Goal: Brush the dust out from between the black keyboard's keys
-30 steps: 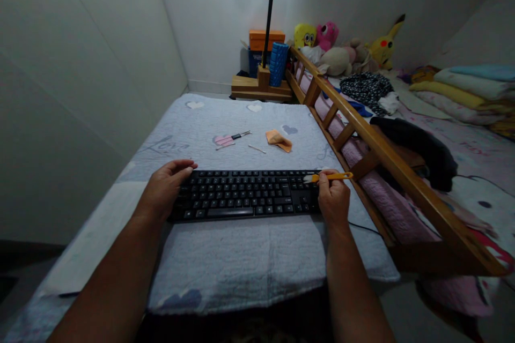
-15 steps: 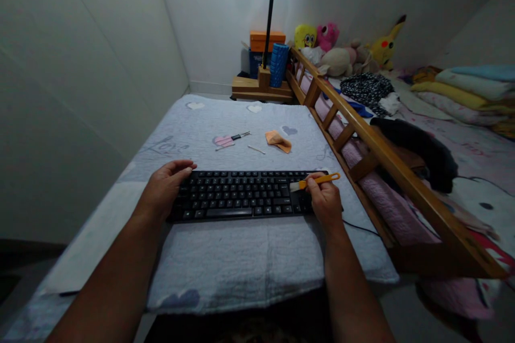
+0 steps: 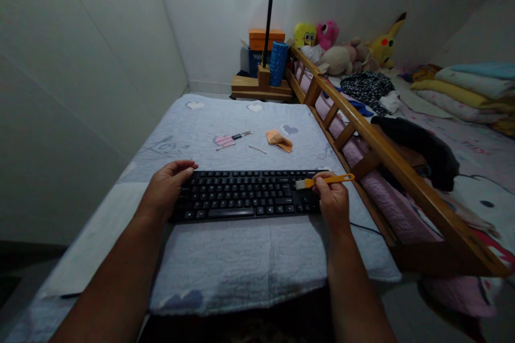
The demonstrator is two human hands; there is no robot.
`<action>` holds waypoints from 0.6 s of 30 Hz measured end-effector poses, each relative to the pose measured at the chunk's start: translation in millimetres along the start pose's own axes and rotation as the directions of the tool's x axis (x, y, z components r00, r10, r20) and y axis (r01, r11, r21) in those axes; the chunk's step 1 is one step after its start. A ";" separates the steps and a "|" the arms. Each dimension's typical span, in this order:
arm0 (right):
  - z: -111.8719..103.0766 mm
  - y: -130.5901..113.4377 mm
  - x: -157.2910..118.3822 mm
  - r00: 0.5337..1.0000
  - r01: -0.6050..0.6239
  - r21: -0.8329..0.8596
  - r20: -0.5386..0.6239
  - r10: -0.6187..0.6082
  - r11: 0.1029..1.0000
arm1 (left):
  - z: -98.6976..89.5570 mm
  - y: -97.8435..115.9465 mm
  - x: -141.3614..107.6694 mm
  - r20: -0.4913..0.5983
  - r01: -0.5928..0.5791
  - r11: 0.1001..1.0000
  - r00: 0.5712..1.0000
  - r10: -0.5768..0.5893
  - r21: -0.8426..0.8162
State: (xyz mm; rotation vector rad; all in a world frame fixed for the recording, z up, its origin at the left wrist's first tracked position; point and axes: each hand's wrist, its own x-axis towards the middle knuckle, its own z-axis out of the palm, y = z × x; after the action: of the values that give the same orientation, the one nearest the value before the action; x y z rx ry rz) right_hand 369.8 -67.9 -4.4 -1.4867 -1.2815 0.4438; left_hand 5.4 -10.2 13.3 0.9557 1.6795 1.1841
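A black keyboard (image 3: 237,194) lies flat on a pale blue quilted cloth (image 3: 225,257). My left hand (image 3: 167,187) grips the keyboard's left end, thumb on top near the back corner. My right hand (image 3: 332,198) is closed on the orange handle of a small brush (image 3: 322,181). The brush's pale bristles point left over the keys right of the Enter area; whether they touch the keys I cannot tell. Behind the keyboard lie a small dark-handled tool (image 3: 241,135), a cotton swab (image 3: 257,149) and a folded orange cloth (image 3: 279,140).
A wooden bed rail (image 3: 362,142) runs along the right side, with clothes and plush toys (image 3: 338,60) beyond it. A blue foam roller (image 3: 278,64) and an orange box (image 3: 266,39) stand at the back. The keyboard's cable (image 3: 366,228) trails right.
My right hand has moved a little to the right with the brush, bringing the bristles off the Enter area. My left hand stays on the keyboard's left end.
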 end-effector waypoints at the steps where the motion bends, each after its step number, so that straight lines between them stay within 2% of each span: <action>1: 1.4 -0.1 -0.3 0.999 -0.003 0.006 0.039 0.002 1.000 | 0.1 0.2 -0.1 0.004 0.000 1.000 1.000 0.000 -0.001; 3: 3.2 -0.2 -0.1 0.996 -0.004 -0.016 0.090 0.005 1.000 | 0.0 0.4 -0.3 0.010 -0.007 1.000 1.000 0.007 0.005; 5: 2.9 -0.4 1.2 0.997 0.009 -0.079 0.080 -0.003 0.997 | -0.1 0.5 -0.5 0.006 -0.020 1.000 1.000 0.020 0.019; 8: -0.6 0.2 3.9 0.999 0.025 -0.203 -0.027 -0.031 0.979 | -0.3 0.0 -0.4 -0.001 -0.032 0.999 0.999 0.032 0.032; 12: -5.6 3.3 5.4 0.978 0.001 -0.300 -0.197 -0.064 0.954 | -0.4 -1.3 0.3 0.002 -0.021 0.999 1.000 0.021 0.031; 15: -6.2 4.7 3.9 0.965 -0.003 -0.243 -0.255 -0.061 0.970 | -0.3 -1.5 0.7 0.004 -0.017 0.999 1.000 0.017 0.027; 18: -3.6 3.3 1.7 0.985 -0.016 -0.093 -0.172 0.000 0.996 | -0.1 -0.6 0.2 0.006 -0.017 1.000 1.000 0.017 0.016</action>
State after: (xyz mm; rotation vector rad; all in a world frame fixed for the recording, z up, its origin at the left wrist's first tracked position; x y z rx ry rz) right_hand 374.9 -67.6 -5.4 -1.5742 -1.1736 0.2568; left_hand 5.2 -10.2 12.7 0.9841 1.6818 1.1795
